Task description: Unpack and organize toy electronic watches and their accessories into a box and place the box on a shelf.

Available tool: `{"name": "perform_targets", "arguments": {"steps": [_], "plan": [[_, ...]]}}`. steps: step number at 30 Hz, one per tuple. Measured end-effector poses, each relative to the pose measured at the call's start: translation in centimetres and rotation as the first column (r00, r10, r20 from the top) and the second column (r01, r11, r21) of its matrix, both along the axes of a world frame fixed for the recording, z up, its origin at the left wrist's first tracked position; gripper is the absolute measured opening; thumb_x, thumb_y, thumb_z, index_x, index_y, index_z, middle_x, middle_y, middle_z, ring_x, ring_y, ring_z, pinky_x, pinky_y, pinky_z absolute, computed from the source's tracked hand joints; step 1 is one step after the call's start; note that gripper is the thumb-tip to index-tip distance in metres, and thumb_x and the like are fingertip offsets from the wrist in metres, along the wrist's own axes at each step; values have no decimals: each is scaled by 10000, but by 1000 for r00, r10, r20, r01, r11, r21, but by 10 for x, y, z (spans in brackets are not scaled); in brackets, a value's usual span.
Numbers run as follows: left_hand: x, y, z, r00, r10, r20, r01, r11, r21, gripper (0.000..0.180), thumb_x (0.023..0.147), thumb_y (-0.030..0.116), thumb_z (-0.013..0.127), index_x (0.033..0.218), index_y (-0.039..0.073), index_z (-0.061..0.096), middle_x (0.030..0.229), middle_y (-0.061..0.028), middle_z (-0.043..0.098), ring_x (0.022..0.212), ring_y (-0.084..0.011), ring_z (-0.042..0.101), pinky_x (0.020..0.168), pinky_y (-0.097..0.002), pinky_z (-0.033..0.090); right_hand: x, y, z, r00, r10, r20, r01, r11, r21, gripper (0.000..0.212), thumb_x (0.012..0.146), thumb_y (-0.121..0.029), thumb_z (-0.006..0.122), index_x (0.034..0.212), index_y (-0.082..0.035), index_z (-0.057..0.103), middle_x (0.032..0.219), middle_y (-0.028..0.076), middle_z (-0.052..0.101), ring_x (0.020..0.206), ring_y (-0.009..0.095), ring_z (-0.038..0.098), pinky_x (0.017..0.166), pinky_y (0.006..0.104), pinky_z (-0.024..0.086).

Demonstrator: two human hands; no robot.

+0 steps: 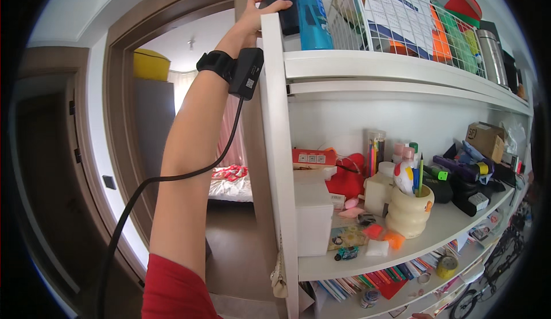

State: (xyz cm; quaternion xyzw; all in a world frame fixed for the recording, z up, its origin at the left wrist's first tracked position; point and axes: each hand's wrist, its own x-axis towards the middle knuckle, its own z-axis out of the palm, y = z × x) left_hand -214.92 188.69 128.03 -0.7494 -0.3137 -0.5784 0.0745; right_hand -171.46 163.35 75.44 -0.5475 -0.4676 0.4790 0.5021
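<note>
My left hand [257,17] reaches up past the white side panel to the top shelf. One digit lies across the face of a black box [290,17], and the other fingers are partly behind it; the hand grips the box. The box stands against a tall blue package [313,14] on its right. Around my left wrist is a black strap with a small black device [247,73] and a cable. A sliver of skin at the bottom edge seems to be my right hand [422,316]; its fingers are too cut off to read.
A white wire basket [367,17] with papers and a steel flask [492,58] share the top shelf. Below stand a cream pen cup [408,213], a white box [314,221] and a cardboard box [485,140]. Books line a lower shelf. A doorway opens at left.
</note>
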Motion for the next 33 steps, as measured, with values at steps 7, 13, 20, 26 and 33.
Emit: {"name": "perform_targets", "arguments": {"steps": [7, 13, 20, 26, 33], "plan": [[7, 46, -36, 921, -390, -21, 388, 920, -62, 378, 784, 299, 712, 1030, 34, 599, 1051, -120, 620, 928, -201, 617, 737, -351, 526, -19, -6, -10, 992, -117, -39, 118, 993, 17, 362, 926, -152, 556, 1237, 32, 550, 1066, 125, 639, 1036, 193, 592, 943, 299, 442], [-5, 38, -52, 934, -357, 18, 358, 931, -71, 386, 793, 298, 708, 1052, 35, 592, 1048, -120, 622, 925, -204, 617, 739, -347, 523, -15, -10, -6, 991, -134, 1, 134, 991, 12, 361, 921, -171, 574, 1222, 28, 558, 1075, 108, 638, 1045, 183, 588, 946, 301, 438], [-16, 34, -79, 965, -258, 50, 262, 962, -74, 396, 803, 296, 703, 1078, 37, 583, 1044, -119, 623, 921, -207, 617, 740, -342, 520, 4, -23, -29, 979, -192, -74, 199, 974, 106, 310, 898, -128, 596, 1165, 25, 571, 1017, 144, 674, 986, 213, 632, 911, 330, 471], [-46, 17, -104, 986, -151, 77, 158, 983, -91, 405, 811, 295, 699, 1100, 38, 576, 1041, -119, 625, 918, -210, 616, 742, -338, 517, -2, -42, -26, 965, -260, -20, 261, 962, 82, 295, 892, -111, 584, 1149, 34, 572, 946, 146, 684, 909, 211, 647, 853, 334, 495], [-50, 34, -152, 993, -94, 66, 101, 989, -109, 416, 821, 293, 694, 1126, 40, 568, 1038, -118, 626, 914, -213, 616, 743, -333, 514, 1, -69, -37, 953, -300, -45, 301, 954, 4, 320, 911, -129, 588, 1195, 15, 559, 1035, 112, 664, 990, 174, 610, 893, 306, 463]]}}
